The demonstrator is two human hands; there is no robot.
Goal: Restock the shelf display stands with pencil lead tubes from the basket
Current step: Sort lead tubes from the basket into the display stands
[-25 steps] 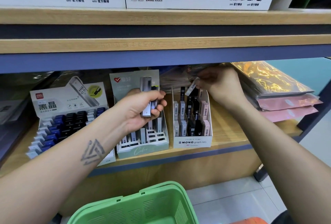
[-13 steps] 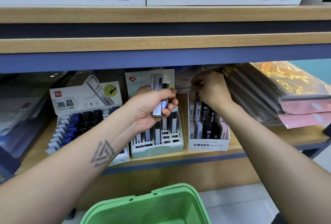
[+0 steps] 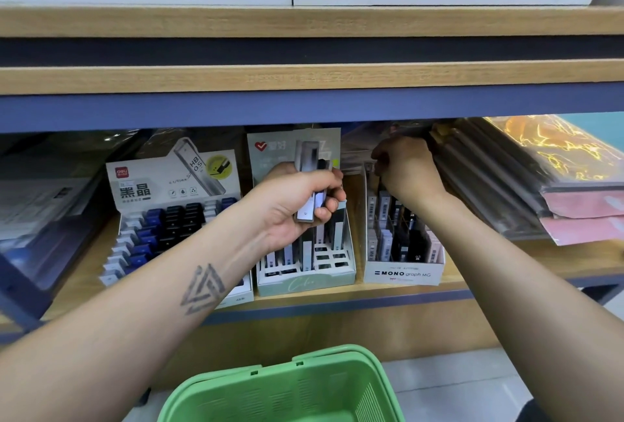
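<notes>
The shelf (image 3: 304,300) crosses the middle of the frame with three stands on it; the basket (image 3: 280,388) is at the bottom centre. Your right hand (image 3: 405,168) is at the back of the Mono stand (image 3: 403,273), right of centre, fingers curled; whether it grips a tube, I cannot tell. Your left hand (image 3: 293,205) grasps a few tubes (image 3: 309,199) in front of the middle stand (image 3: 305,280). You are filling the back row, I think. Next, seat the tube, then take another from your left hand.
</notes>
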